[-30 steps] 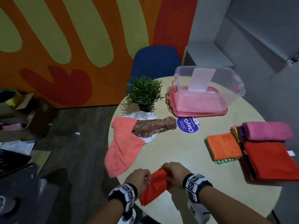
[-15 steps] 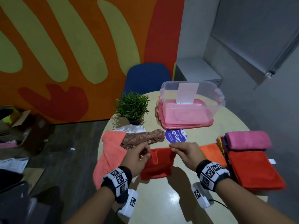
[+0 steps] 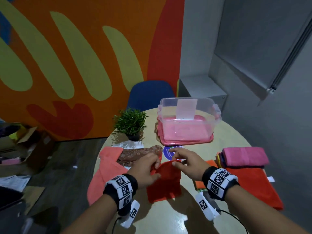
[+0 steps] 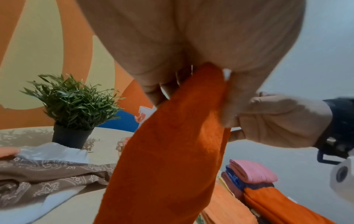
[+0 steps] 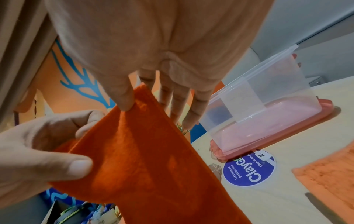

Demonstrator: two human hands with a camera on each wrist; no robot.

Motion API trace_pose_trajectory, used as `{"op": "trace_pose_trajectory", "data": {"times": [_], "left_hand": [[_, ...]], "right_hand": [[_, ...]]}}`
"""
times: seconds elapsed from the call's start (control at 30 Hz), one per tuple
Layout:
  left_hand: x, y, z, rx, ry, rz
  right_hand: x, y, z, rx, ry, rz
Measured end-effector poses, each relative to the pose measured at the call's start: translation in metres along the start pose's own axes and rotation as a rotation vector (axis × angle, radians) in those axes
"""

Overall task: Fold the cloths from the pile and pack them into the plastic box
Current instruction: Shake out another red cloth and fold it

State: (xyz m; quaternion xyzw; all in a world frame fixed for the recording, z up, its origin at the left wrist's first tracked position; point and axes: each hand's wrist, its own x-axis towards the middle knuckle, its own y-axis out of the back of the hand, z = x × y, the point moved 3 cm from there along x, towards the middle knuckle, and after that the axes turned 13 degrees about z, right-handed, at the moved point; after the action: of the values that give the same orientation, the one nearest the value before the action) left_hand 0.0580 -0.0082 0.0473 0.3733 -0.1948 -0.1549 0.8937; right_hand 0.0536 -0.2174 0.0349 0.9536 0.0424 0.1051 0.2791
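Both hands up over round table, sharing a red cloth. Left hand grips its top left edge; right hand pinches the top right, looks like thumb and forefinger, blurry. Cloth hangs down. Clear plastic box at far side, folded stack right, unfolded pile left.

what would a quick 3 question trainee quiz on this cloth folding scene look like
1. True or false: the plastic box already holds folded cloths.
2. What do the left hand and right hand hold?
A. the red cloth
B. the pink cloth
C. the potted plant
3. Fill in: the round blue sticker lies on the table just in front of the ____.

Key:
1. False; no cloths show inside it.
2. A; both pinch its top edge, and it hangs over the table.
3. Plastic box.
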Motion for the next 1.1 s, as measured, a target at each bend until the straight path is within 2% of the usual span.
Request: {"op": "trace_pose_trajectory", "data": {"times": [0.13,0.27,0.33,0.4,0.53,0.63,0.73,0.8,0.93,1.03,1.1], "left_hand": [[0.004,0.003,0.003,-0.068,0.043,-0.032],[0.018,0.012,0.005,-0.077,-0.041,-0.040],[0.025,0.019,0.005,-0.090,-0.033,-0.010],[0.033,0.026,-0.001,-0.036,-0.009,-0.020],[0.046,0.035,-0.020,0.308,0.024,-0.221],[0.049,0.046,-0.035,0.384,0.050,-0.207],[0.050,0.056,-0.042,0.410,0.033,-0.149],[0.047,0.053,-0.036,0.345,0.013,-0.111],[0.039,0.024,-0.003,0.087,0.087,-0.130],[0.035,-0.002,0.017,-0.069,0.085,-0.114],[0.029,-0.014,0.023,-0.117,0.134,-0.121]], "right_hand": [[0.002,0.002,-0.004,-0.018,-0.012,-0.146],[0.014,0.005,-0.010,0.002,-0.017,-0.169],[0.021,0.004,-0.012,-0.016,-0.009,-0.164],[0.028,0.005,-0.015,-0.051,-0.013,-0.106],[0.045,0.023,-0.021,-0.109,-0.010,0.130],[0.054,0.044,-0.021,-0.132,-0.002,0.306],[0.059,0.062,-0.025,-0.146,-0.016,0.365],[0.058,0.064,-0.031,-0.150,-0.024,0.318],[0.053,0.046,-0.053,-0.182,0.065,0.180],[0.053,0.040,-0.068,-0.195,0.169,0.206],[0.052,0.041,-0.076,-0.194,0.211,0.241]]}}
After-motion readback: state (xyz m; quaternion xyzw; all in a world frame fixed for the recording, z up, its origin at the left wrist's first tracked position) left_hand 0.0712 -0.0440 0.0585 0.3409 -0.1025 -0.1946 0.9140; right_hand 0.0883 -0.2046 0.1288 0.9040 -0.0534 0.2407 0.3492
